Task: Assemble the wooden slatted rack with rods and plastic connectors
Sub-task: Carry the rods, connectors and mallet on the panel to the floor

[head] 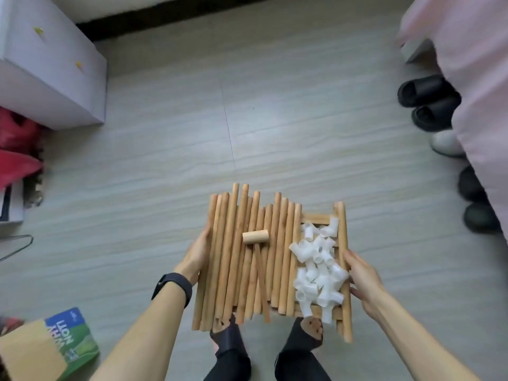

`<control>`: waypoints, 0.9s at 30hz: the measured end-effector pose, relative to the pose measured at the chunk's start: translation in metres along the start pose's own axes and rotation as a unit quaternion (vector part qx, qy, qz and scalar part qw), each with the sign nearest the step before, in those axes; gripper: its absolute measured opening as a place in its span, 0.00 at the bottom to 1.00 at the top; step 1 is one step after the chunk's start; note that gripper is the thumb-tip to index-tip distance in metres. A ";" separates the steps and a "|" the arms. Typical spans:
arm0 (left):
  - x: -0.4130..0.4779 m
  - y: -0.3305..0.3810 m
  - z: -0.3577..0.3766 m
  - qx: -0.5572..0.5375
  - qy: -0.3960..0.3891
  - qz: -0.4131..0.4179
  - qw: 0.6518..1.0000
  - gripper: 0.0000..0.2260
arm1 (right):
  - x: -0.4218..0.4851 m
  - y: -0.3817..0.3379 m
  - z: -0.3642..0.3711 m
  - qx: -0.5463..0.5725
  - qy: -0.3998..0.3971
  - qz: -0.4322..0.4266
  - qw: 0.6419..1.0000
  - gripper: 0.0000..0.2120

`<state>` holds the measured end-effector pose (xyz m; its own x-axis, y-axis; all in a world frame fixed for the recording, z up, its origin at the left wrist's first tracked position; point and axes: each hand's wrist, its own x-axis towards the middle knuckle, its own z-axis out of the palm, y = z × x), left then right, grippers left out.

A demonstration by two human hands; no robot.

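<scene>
Right fingers (350, 257) pinching one rail and left fingers (204, 237), curl hidden, steadying the slatted panel (343, 243) between them, rods (233, 257), mallet (255, 237) and connectors (319, 268) riding loose on it above the floor (247, 119): still carrying parts, likely needing level set-down next.

Warm tan against cool grey
Honey-tan rods (228, 257), bright white connectors (319, 270), a black wristband (173, 287), black slippers (428, 103), a green-and-blue box (72, 339), all over pale grey floor (275, 105) streaked with wavy grain.
</scene>
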<state>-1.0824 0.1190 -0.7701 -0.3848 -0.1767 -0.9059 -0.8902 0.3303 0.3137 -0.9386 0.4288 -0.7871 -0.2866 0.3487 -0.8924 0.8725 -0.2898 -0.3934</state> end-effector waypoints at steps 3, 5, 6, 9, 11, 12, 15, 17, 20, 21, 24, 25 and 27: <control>0.045 -0.047 0.013 -0.003 0.014 -0.025 1.000 0.27 | 0.047 0.038 0.013 -0.018 -0.004 0.012 1.000 0.12; 0.073 -0.068 0.020 0.010 0.010 -0.030 0.999 0.25 | 0.077 0.063 0.023 -0.027 -0.001 0.018 0.999 0.14; 0.085 -0.078 0.022 0.011 0.007 -0.034 0.999 0.23 | 0.090 0.072 0.030 -0.030 -0.002 0.019 0.999 0.16; 0.123 -0.100 0.026 0.008 0.011 -0.028 1.000 0.22 | 0.130 0.098 0.050 -0.035 -0.002 0.011 0.999 0.23; 0.154 -0.110 0.028 0.004 0.016 -0.021 1.000 0.23 | 0.155 0.110 0.065 -0.036 0.001 0.006 0.999 0.23; 0.171 -0.113 0.029 0.004 0.014 -0.016 1.000 0.24 | 0.166 0.113 0.073 -0.039 0.004 0.001 0.999 0.22; 0.222 -0.117 0.032 0.002 0.006 -0.007 1.000 0.29 | 0.206 0.120 0.096 -0.048 0.024 -0.021 0.998 0.18; 0.250 -0.116 0.032 0.000 0.005 0.003 1.000 0.29 | 0.227 0.120 0.110 -0.046 0.033 -0.047 0.997 0.11; 0.279 -0.111 0.032 -0.003 -0.004 0.023 1.000 0.28 | 0.252 0.118 0.128 -0.056 0.063 -0.088 0.993 0.21; 0.287 -0.109 0.032 -0.001 -0.008 0.032 0.999 0.29 | 0.259 0.116 0.131 -0.061 0.073 -0.097 0.991 0.25; 0.302 -0.105 0.029 0.005 -0.024 0.044 0.999 0.31 | 0.278 0.109 0.136 -0.075 0.070 -0.118 0.988 0.30; 0.305 -0.103 0.028 0.008 -0.035 0.041 0.999 0.33 | 0.282 0.105 0.138 -0.084 0.069 -0.125 0.986 0.31; 0.311 -0.100 0.027 0.013 -0.047 0.042 0.998 0.35 | 0.289 0.097 0.142 -0.103 0.080 -0.142 0.981 0.32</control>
<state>-1.1065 0.0564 -1.0908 -0.4326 -0.0589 -0.8997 -0.8484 0.3644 0.3840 -0.9923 0.3749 -1.1144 -0.4779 0.5296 -0.7008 0.8326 0.0188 -0.5535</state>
